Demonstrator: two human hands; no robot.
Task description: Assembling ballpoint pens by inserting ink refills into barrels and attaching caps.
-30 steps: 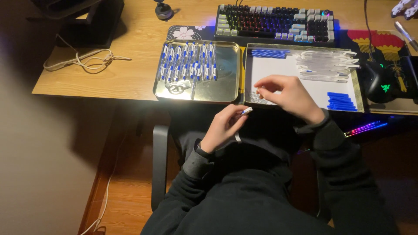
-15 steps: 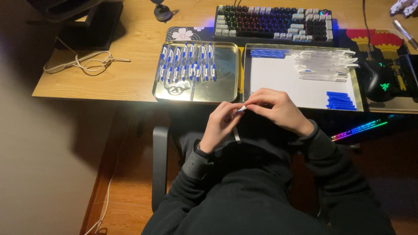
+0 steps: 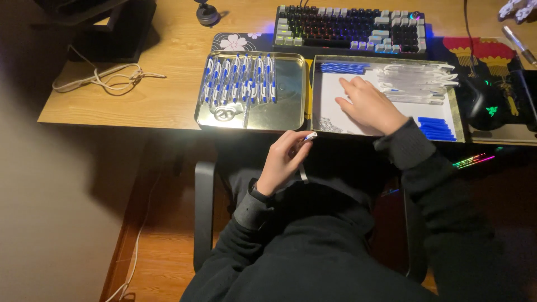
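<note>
Left hand [image 3: 282, 162] pinched a pen part [image 3: 306, 140] below the surface edge, steadying it | right hand [image 3: 369, 106] lay flat, fingers spread, in the right tray [image 3: 386, 130], near the clear barrels [image 3: 417, 84].

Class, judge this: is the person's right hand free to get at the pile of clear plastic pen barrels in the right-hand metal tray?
Probably yes: the right hand lies open in the right-hand metal tray, just beside the clear plastic pen barrels, with nothing between.
</note>
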